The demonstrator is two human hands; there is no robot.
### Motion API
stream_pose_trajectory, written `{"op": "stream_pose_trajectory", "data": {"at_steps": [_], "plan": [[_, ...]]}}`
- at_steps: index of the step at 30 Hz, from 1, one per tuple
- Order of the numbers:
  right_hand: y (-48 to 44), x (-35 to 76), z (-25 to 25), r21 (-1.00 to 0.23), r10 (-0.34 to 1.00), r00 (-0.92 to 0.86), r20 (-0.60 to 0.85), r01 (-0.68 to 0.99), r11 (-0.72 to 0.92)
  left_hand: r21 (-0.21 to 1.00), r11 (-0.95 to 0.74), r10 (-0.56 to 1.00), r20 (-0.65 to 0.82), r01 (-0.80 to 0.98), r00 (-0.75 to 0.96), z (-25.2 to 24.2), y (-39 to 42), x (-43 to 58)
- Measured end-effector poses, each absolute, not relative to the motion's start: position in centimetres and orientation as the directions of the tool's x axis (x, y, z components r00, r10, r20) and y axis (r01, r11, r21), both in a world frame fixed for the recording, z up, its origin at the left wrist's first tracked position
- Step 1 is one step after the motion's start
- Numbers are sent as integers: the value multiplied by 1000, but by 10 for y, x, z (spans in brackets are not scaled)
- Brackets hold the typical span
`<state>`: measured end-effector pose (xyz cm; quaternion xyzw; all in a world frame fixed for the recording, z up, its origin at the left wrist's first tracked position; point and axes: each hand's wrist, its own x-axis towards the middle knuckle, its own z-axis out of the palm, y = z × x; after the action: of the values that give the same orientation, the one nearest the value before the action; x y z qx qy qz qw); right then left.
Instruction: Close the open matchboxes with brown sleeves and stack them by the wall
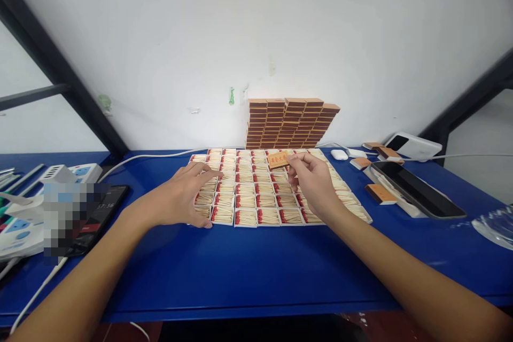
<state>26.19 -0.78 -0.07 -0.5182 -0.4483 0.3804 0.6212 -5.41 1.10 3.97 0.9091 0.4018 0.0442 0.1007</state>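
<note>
Matchbox [278, 160], printed cardboard, is pinched by the right hand [311, 179] over the match trays [246, 225]. The left hand [184, 189], fingers and thumb spread wide, spans the trays' left edge. A light grip should spare the thin card; careful fingers should leave the slender, red-tipped wooden matches [268, 216] undisturbed.
</note>
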Motion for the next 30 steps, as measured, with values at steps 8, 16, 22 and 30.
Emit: {"op": "stream_pose_trajectory", "data": {"at_steps": [8,16,22,30], "plan": [[7,288,18,-968,882,415,221,-19,251,204,-705,708,136,679,693,43,11,-57],[79,404,77,-963,699,662,270,173,209,129,-835,503,574,535,646,23,23,-38],[109,422,86,-990,776,617,131,125,68,62,-837,469,593,544,654,19,20,-31],[108,413,81,-978,811,558,178,190,84,14,-848,430,604,531,671,13,22,-30]]}}
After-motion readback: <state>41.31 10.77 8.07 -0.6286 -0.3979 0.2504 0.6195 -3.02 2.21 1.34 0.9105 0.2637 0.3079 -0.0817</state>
